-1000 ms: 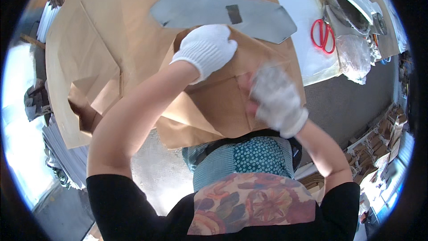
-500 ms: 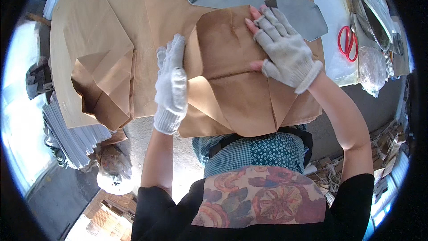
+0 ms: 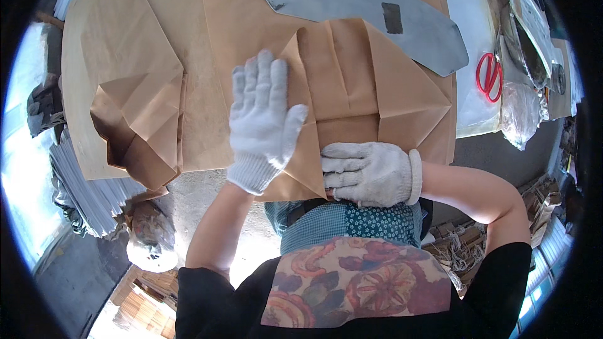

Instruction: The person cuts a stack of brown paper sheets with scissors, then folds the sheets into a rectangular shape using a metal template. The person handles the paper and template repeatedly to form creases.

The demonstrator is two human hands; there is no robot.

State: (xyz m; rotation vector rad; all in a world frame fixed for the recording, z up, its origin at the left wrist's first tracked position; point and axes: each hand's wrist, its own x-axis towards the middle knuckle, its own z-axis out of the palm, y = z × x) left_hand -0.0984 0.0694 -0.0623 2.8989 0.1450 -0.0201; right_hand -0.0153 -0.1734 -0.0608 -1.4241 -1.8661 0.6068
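Observation:
A sheet of brown kraft paper [image 3: 342, 97], its sides folded in to form slanted flaps, lies in front of me. On its left flap, my left hand [image 3: 264, 116], in a white knit glove, rests flat with fingers stretched. My right hand [image 3: 370, 172], in a fingerless-tipped white glove, lies over the paper's near edge, fingers extended to the left and laid along it. Its thumb is hidden. Beyond the folded paper lies a grey metal plate [image 3: 358, 6] with pointed ends and a dark patch.
Folded brown paper bags [image 3: 141, 119] are stacked on the table's left. Red-handled scissors [image 3: 488, 78] and a clear plastic bag [image 3: 520, 113] lie at the right. A bundle of grey sheets [image 3: 94, 182] stands below the left edge, near a filled plastic bag [image 3: 151, 235].
My right hand has come from the far right of the paper to its near edge. My left hand has turned palm-down onto the left flap. The paper's side flaps now lie folded inward.

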